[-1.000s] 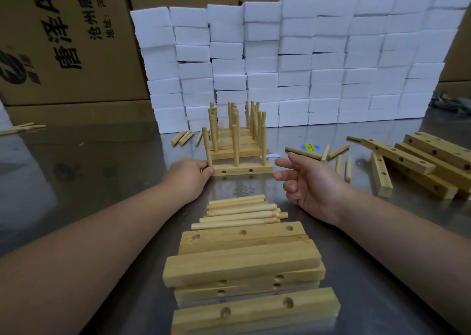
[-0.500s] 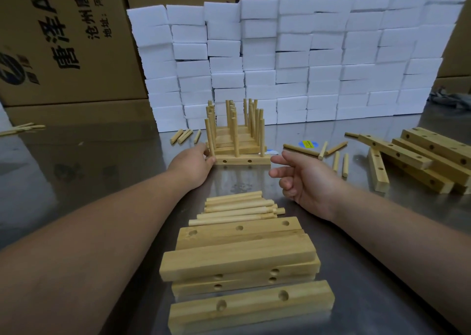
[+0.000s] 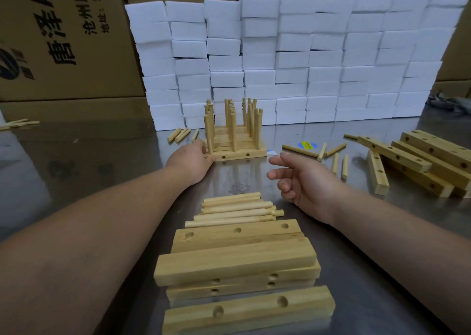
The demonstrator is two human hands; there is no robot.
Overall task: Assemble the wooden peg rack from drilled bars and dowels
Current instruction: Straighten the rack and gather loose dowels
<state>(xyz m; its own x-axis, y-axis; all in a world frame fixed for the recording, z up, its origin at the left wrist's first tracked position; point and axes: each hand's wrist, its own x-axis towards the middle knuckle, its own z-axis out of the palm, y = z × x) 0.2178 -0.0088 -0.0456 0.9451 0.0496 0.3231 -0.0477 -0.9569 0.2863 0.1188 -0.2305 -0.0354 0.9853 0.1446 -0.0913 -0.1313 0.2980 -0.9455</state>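
The rack (image 3: 235,141) was set on the table (image 3: 102,171) before the white blocks (image 3: 331,61). The left hand (image 3: 191,161) was laid against the left end of its front bar; whether the fingers were clamped there could not be told. The right hand (image 3: 303,179) was held near its right end, fingers loosely curled, nothing grasped. Dowels (image 3: 237,209) and bars (image 3: 237,260) were piled nearer.

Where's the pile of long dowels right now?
Head view, centre: the pile of long dowels lies on the table just beyond the near stack of drilled bars, short of the peg rack.
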